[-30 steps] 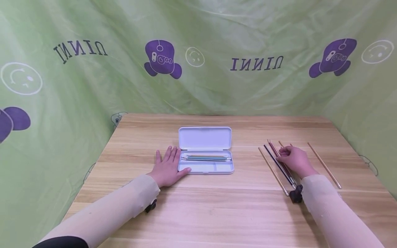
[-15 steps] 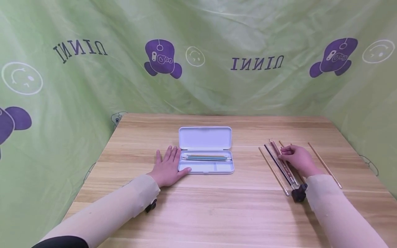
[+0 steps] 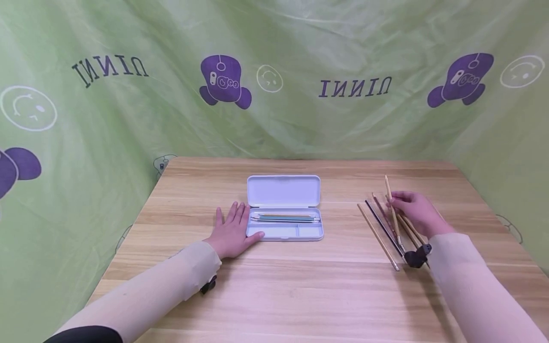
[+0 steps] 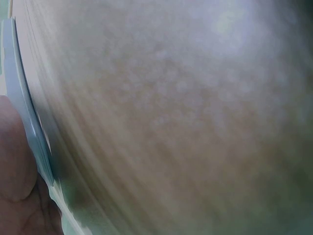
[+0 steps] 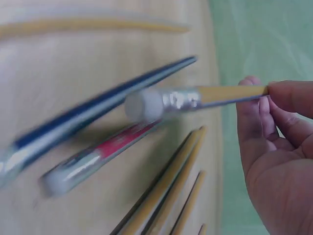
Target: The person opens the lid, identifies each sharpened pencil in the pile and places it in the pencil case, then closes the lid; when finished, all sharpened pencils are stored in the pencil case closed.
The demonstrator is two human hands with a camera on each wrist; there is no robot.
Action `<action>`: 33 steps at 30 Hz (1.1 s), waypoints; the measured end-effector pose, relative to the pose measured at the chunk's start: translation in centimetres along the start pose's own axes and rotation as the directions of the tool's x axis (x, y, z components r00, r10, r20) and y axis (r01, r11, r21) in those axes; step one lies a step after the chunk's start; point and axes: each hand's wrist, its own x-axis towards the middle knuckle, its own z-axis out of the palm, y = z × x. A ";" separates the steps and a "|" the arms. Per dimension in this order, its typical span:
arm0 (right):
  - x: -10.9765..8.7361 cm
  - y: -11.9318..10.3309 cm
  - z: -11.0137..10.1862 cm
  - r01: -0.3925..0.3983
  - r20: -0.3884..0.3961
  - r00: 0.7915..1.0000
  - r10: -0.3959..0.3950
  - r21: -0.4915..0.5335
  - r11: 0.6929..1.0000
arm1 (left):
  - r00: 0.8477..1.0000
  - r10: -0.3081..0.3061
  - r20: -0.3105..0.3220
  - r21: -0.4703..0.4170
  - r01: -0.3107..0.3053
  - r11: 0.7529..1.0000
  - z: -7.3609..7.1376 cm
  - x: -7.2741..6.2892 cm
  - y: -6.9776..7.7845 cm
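Observation:
My right hand [image 3: 415,210] pinches a wood-coloured pencil [image 3: 395,225] between thumb and fingertips near its point. In the right wrist view the white eraser [image 5: 143,105] and metal band of that pencil face the camera. Below it lie a dark blue pencil [image 5: 83,115], a red pencil [image 5: 117,146] and several wood-coloured pencils [image 5: 161,188]. My left hand [image 3: 231,233] rests flat with spread fingers at the left side of an opened white pencil case [image 3: 272,231], its thumb over the case's front left corner. In the left wrist view the case edge [image 4: 27,105] shows beside the thumb.
Several pencils [image 3: 285,218] lie lengthwise in the rear compartment of the case, whose lid [image 3: 283,190] stands raised behind it. Another wood-coloured pencil [image 3: 377,236] is leftmost of the loose ones. A green curtain [image 3: 291,128] hangs around the wooden table [image 3: 283,295].
My right hand has moved from the red pencils slightly to the right and farther back, and a wood-coloured pencil is now raised in its fingers. The left hand has stayed still.

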 end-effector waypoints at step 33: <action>5.1 -11.0 10.6 0.080 0.318 0.929 -0.190 0.328 0.941 | 1.000 -0.022 0.012 0.025 0.021 0.999 0.0 0.0 0.0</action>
